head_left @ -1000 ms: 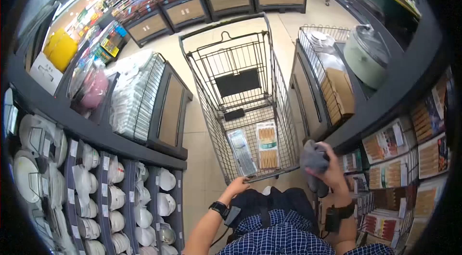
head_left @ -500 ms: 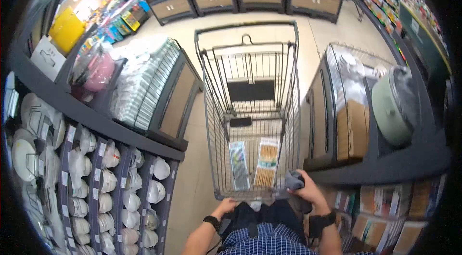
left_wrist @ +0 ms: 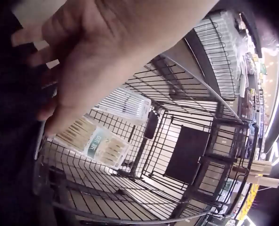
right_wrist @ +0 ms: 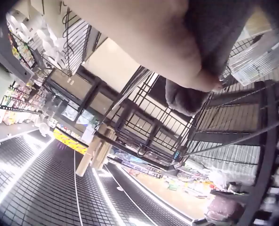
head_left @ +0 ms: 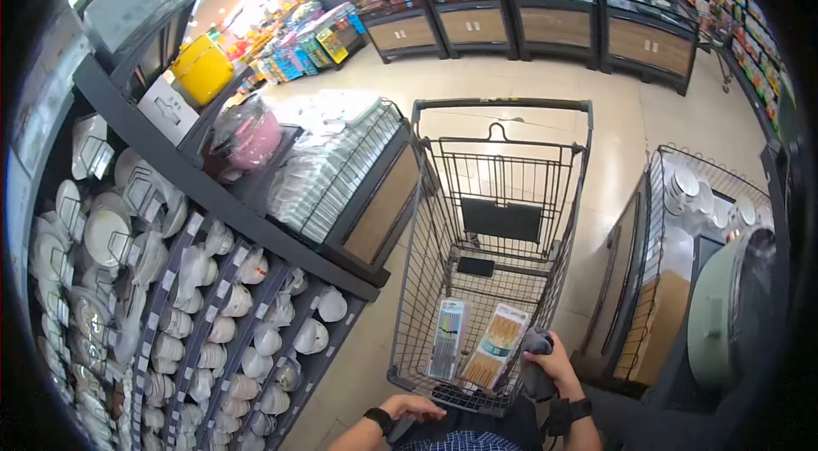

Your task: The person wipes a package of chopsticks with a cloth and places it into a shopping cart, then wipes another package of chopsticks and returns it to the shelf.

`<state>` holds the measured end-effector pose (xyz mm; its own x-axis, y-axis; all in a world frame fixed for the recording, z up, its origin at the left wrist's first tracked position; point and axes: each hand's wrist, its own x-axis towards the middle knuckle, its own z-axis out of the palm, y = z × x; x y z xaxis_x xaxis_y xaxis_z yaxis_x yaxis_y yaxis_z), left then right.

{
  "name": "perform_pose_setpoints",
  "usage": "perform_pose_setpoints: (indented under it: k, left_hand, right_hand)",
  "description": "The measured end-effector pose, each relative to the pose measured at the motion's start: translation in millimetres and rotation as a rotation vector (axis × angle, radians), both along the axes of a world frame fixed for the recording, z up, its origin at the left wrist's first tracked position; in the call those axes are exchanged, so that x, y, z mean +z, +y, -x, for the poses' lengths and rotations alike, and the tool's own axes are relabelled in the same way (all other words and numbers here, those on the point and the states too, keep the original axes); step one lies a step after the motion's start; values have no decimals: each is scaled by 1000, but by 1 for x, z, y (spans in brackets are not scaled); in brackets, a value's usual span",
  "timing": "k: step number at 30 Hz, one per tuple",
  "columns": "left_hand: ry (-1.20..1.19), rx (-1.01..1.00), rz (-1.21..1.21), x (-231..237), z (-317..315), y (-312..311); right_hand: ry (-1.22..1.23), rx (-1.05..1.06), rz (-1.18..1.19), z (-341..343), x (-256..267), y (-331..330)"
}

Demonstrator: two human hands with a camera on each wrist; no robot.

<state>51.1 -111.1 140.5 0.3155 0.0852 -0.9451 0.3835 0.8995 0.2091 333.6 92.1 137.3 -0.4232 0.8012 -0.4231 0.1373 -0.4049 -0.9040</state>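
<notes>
My left hand [head_left: 412,407] lies low at the near edge of the shopping cart [head_left: 405,298], its fingers loosely bent and holding nothing. In the left wrist view its fingers spread beside dark clothing, close to the cart's rim. My right hand [head_left: 558,366] grips a soft, fuzzy grey cloth item [head_left: 537,374] by the cart's near right corner. Part of this item is hidden by the hand in the right wrist view. On the cart's wire floor lie a pack of silvery chopsticks [head_left: 446,340] and a pack of wooden chopsticks [head_left: 497,347], side by side.
Shelves of wrapped bowls [head_left: 230,332] and plates [head_left: 107,238] stand on the left, below a pink pot [head_left: 256,140] and a yellow container [head_left: 203,69]. A green pot [head_left: 714,315] and wire baskets flank the right. Wooden-fronted display cabinets [head_left: 558,29] stand ahead across the tiled floor.
The view has swung left and up, so the cart appears farther right. My right hand has brought the grey item in to the cart's corner. My left fingers have loosened from the cart's edge.
</notes>
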Motion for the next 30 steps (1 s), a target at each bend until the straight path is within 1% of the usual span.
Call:
perform_pose_setpoints:
  k: [1,2,3,5,6,8,9,10,11,13,14,15,16,17,20,23,24,27,28,30]
  left_hand:
    - [-45,-95,-1,15,-2,1]
    - [12,-55,32,35,-4,-2]
    - [67,-15,67,78,-13,4]
    - [-75,56,85,51,-1,-32]
    - [-118,-104,-17,74,-2,-23]
    - [-126,-114,-184,58,2,-48]
    - [-131,-123,-268,62,0,-48]
    - [-185,-104,-245,64,-1,-43]
    - [-173,-165,-283,64,0,-34]
    - [-151,-272,-355,81,-7,-5]
    - [-185,-145,-600,65,-4,-10]
    - [-168,-135,-719,65,-6,-6]
    - [-153,-129,-840,67,-8,1]
    - [-138,-125,-966,67,-8,9]
    - [-75,-92,-802,62,0,19]
    - [10,21,-606,33,21,4]
    - [-11,84,-579,29,21,0]
    - [-138,15,-566,14,23,-1]
    - [-187,-3,-597,6,27,0]
    - [-54,107,-573,-5,30,13]
  right_hand:
    - [16,-7,4,3,-8,1]
    - [32,-14,11,7,-15,3]
    - [36,1,47,8,-17,4]
    - [37,26,121,9,-20,4]
    - [27,33,100,9,-25,3]
    - [50,29,170,5,-31,1]
    - [61,23,204,3,-29,0]
    - [47,20,214,1,-26,1]
    - [33,21,224,-1,-22,3]
    - [11,38,247,-3,-22,4]
    - [11,47,258,-5,-26,7]
    - [12,53,268,-3,-26,9]
    - [40,40,271,-4,-14,11]
    - [33,37,252,-3,-20,11]
    - [41,14,223,-4,-37,15]
    - [34,13,271,-4,-26,19]
    - [22,-25,270,0,-23,18]
    - [27,-66,198,16,-26,15]
    - [75,-72,238,22,-30,12]
    - [180,-93,294,44,-39,18]
